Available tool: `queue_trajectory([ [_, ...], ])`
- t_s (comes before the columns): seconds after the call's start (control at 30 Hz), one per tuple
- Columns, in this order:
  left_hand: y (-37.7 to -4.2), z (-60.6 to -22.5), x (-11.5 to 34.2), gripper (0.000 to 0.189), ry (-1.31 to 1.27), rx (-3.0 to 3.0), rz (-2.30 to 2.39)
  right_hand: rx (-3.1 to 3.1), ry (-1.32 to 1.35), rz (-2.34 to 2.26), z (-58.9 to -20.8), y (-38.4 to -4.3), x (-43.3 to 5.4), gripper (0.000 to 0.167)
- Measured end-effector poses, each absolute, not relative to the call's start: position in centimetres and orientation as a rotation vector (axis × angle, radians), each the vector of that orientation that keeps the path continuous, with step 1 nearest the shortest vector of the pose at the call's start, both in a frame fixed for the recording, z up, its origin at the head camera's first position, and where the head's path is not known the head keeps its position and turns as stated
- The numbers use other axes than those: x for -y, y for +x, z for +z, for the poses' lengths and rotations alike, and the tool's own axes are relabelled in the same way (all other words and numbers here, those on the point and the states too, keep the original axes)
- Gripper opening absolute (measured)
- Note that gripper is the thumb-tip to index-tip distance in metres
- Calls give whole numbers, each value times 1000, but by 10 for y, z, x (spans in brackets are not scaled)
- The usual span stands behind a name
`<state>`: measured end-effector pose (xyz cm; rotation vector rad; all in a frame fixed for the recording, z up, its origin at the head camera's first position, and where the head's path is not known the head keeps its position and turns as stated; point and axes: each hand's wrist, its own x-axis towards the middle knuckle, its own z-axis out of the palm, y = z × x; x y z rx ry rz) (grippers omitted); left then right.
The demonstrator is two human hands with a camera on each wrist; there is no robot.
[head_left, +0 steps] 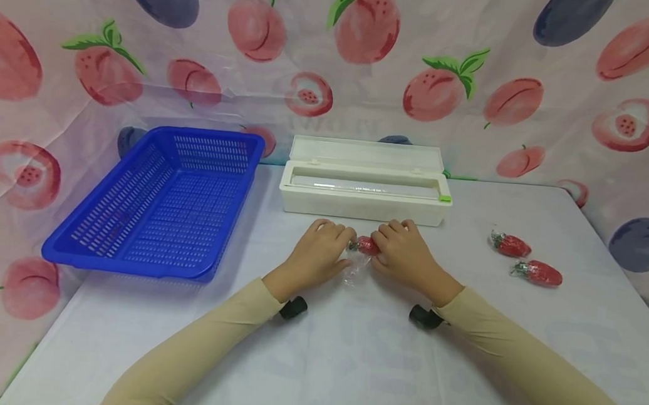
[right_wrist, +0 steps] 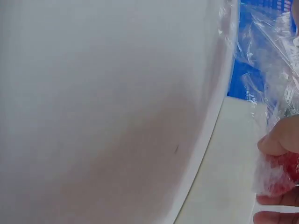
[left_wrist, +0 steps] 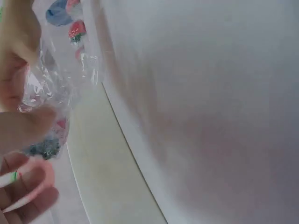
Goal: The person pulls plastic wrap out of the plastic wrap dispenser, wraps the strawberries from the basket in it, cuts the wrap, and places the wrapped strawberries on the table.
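A red strawberry (head_left: 367,245) with a green leafy end is partly wrapped in clear cling film (head_left: 353,273), held between the two hands above the table. At the leafy end, the left hand (head_left: 321,252) has its thumb on the film and its fingers on the other side. The right hand (head_left: 405,258) grips the red end between thumb and fingers. In the right wrist view the thumb (right_wrist: 280,137) presses film against the fruit. Loose film (left_wrist: 51,79) spreads out between the hands in the left wrist view.
Behind the hands stands a white cling film box (head_left: 364,206), lid raised, with a roll inside. To the left is a blue basket (head_left: 224,220). Two film-wrapped strawberries, a farther one (head_left: 510,245) and a nearer one (head_left: 542,273), lie at the right on the white-covered table (head_left: 347,367).
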<state>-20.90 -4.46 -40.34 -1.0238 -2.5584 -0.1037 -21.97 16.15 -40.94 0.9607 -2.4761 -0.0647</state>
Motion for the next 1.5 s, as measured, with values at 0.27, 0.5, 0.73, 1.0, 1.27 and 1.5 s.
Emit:
queue_trajectory([
  [0.27, -213, -405, 38, 39, -1022, 2476, 63, 2518, 1034, 44, -404, -211, -153, 35],
  [0.5, -213, -407, 36, 36, -1038, 2454, 110, 2611, 1054, 101, -403, -210, -158, 62],
  [0.73, -212, -405, 32, 42, -1108, 2554, 1, 2478, 999, -26, -403, -208, -164, 48],
  [1.0, -212, -403, 19, 45, -1105, 2619, 13, 2266, 1029, -91, -404, -207, -171, 38],
  [1.27, -212, -403, 11, 43, -1134, 2528, -11, 2585, 973, 242, -395, -202, -182, 55],
  [1.5, -212, -394, -1, 46, -1207, 2693, -223, 2483, 901, 286, -394, -200, -193, 33],
])
